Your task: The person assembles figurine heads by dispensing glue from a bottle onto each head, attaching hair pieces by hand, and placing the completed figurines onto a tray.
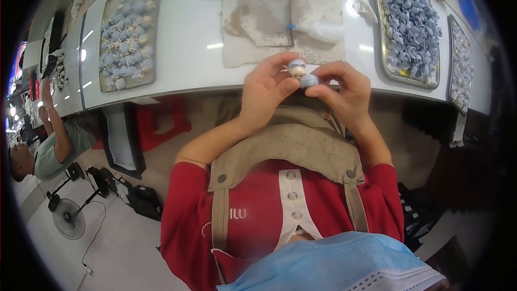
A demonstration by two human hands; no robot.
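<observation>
Over the near edge of the white table, my left hand (pixel 264 90) pinches a small doll-like head (pixel 297 69) between thumb and fingers. It has a cream face part and a blue-grey top. My right hand (pixel 347 90) holds a rounded blue-grey shell piece (pixel 309 80) between thumb and forefinger. The two pieces are close together, and whether they touch I cannot tell. Beyond the hands lies a stained paper or card sheet (pixel 253 56) with a thinner piece on it and a blue spot near its middle.
On the left stands a tray (pixel 107 48) of small blue-grey and cream pieces. A metal tray (pixel 385 59) heaped with curved blue-grey shells is at the right, beside a narrower tray (pixel 456 89). A crumpled white item (pixel 362 8) lies nearby. At far left sits another person (pixel 56 148), above a fan (pixel 69 218).
</observation>
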